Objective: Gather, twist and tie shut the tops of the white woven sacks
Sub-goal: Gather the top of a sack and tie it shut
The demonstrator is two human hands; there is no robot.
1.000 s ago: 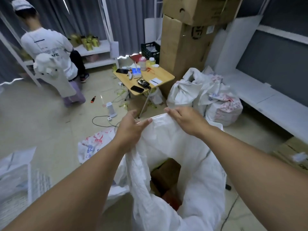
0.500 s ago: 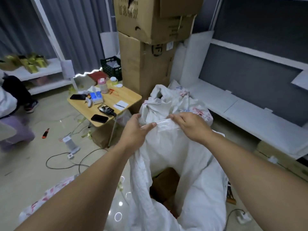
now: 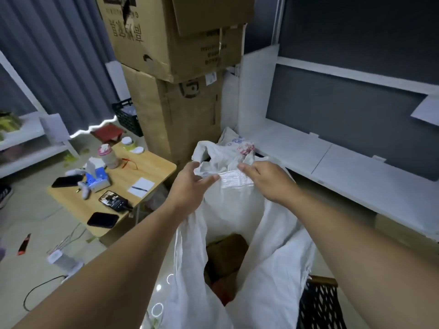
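Gathering so far: your hands sit closer together on the far rim than a second ago, so the strip of hem (image 3: 230, 178) between them is shorter. The near side hangs slack and the mouth gapes, so I judge the gather only just begun.
Left hand (image 3: 190, 186): the thumb tip rests on the hem and the fingers spread fairly straight past it. It looks looser than the pinch of half a second ago; I cannot tell if it grips now.
Right hand (image 3: 268, 181): the fingers curl over the hem and pinch it.
White woven sack (image 3: 237, 210): it stands right in front of you, between your forearms, with its far rim lifted.
Inside the sack: brown cardboard pieces (image 3: 225, 250) lie over something red (image 3: 222, 289). They sit well below the rim, which likely leaves fabric enough to twist.
Printed sacks (image 3: 225, 150): they are just behind, against the stacked cardboard boxes (image 3: 180, 110), with their tops rumpled, open and untied.
Black crate (image 3: 320, 305): it is at the lower right, just beside your sack, and its contents are hidden.
View: your head has swung right, so the folding table (image 3: 154, 167) now lies to your left.
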